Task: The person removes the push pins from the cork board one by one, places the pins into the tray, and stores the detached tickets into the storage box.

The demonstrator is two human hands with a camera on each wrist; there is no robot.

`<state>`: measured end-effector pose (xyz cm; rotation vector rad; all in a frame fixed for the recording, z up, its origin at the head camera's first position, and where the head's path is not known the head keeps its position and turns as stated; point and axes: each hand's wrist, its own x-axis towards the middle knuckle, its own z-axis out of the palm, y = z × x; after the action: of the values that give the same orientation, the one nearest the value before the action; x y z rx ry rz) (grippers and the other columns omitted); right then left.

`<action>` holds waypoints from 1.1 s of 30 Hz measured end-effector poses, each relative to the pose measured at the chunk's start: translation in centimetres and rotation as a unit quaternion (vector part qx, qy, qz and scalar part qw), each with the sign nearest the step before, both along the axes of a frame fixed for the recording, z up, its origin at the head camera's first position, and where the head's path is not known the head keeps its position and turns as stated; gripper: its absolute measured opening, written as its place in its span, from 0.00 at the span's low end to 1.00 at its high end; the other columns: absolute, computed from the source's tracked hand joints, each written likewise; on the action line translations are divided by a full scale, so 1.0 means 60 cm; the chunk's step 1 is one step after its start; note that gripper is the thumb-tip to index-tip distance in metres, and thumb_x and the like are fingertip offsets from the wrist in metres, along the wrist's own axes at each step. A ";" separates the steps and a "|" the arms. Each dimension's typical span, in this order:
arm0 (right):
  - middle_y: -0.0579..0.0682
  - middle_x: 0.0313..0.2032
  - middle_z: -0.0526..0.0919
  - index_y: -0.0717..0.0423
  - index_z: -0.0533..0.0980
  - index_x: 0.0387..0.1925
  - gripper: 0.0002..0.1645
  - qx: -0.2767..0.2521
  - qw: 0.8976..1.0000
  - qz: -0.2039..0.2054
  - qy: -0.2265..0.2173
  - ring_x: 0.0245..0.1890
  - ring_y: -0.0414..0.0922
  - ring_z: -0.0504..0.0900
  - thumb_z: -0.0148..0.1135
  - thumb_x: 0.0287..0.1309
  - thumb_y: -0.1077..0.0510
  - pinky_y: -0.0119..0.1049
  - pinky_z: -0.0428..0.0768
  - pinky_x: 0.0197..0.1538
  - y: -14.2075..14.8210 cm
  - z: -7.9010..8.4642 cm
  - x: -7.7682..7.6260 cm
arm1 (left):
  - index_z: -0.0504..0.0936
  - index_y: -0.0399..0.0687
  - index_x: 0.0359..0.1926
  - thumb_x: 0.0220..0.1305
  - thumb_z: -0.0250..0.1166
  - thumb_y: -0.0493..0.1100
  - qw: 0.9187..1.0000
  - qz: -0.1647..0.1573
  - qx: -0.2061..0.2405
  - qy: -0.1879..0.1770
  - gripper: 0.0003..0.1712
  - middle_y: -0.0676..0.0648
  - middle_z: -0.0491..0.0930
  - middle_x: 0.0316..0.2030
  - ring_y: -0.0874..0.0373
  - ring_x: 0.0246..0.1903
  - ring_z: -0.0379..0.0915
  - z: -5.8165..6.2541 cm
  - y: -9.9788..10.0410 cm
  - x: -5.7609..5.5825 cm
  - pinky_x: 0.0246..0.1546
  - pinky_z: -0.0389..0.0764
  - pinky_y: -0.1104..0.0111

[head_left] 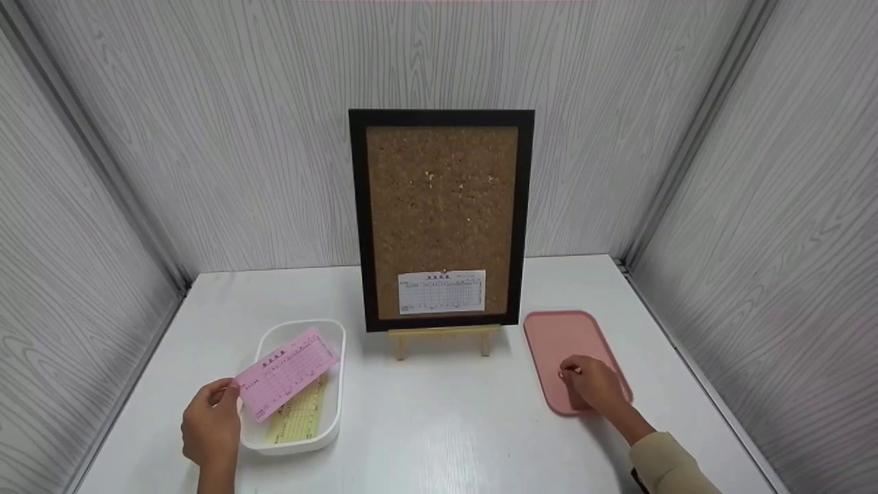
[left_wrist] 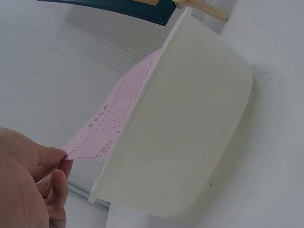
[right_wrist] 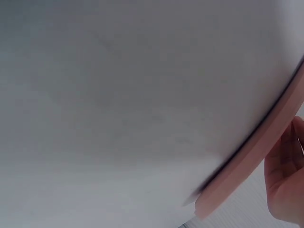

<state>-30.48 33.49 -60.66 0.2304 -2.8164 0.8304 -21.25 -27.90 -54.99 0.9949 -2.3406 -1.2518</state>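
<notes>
Beige sleeve (head_left: pixel 662 461) foremost, right hand (head_left: pixel 595 385) at the pink tray (head_left: pixel 559 336); left hand (head_left: pixel 211 427) with a pink slip (head_left: pixel 288 376).

Hands are well apart; the left pinches the slip by one corner, holding it tilted over the white container (head_left: pixel 333 398), above a yellow slip (head_left: pixel 302 418); the right's fingers bend over the tray, a tiny pale speck at their tips, though whether they grip it I cannot tell; the step looks like picking up on both sides; next seems to call for a firm pinch and lifting the slip clear of the rim.
</notes>
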 end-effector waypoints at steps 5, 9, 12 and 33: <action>0.42 0.35 0.85 0.48 0.83 0.35 0.05 0.011 1.000 -0.012 -0.016 0.38 0.43 0.81 0.66 0.57 0.60 0.45 0.78 0.44 0.001 -0.002 0.003 | 0.76 0.46 0.56 0.71 0.50 0.53 1.000 -0.002 -0.019 -0.006 0.22 0.41 0.80 0.50 0.44 0.46 0.74 -0.003 0.005 -0.005 0.36 0.61 0.55; 0.43 0.34 0.85 0.48 0.83 0.34 0.04 0.008 1.000 -0.013 -0.021 0.38 0.42 0.81 0.65 0.57 0.60 0.45 0.77 0.43 0.001 -0.001 0.004 | 0.77 0.46 0.56 0.71 0.51 0.52 0.999 -0.016 -0.032 -0.013 0.21 0.40 0.80 0.50 0.43 0.47 0.74 -0.005 0.010 -0.009 0.37 0.63 0.54; 0.43 0.34 0.85 0.48 0.83 0.34 0.04 0.006 1.000 -0.012 -0.024 0.37 0.42 0.80 0.66 0.57 0.60 0.44 0.77 0.43 0.000 0.000 0.005 | 0.77 0.46 0.55 0.71 0.51 0.53 0.999 -0.031 -0.037 -0.015 0.21 0.39 0.79 0.51 0.40 0.49 0.73 -0.006 0.014 -0.011 0.40 0.64 0.49; 0.44 0.34 0.85 0.51 0.83 0.35 0.05 -0.003 1.000 -0.003 -0.018 0.37 0.43 0.81 0.65 0.57 0.62 0.45 0.77 0.43 0.005 -0.004 0.003 | 0.78 0.42 0.54 0.69 0.55 0.49 0.992 -0.061 -0.106 -0.024 0.20 0.37 0.81 0.49 0.38 0.44 0.76 -0.015 0.022 -0.003 0.37 0.68 0.48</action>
<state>-30.29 33.81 -60.88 0.2069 -2.8464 0.8516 -21.42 -26.55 -55.89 0.8327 -2.5427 -1.0029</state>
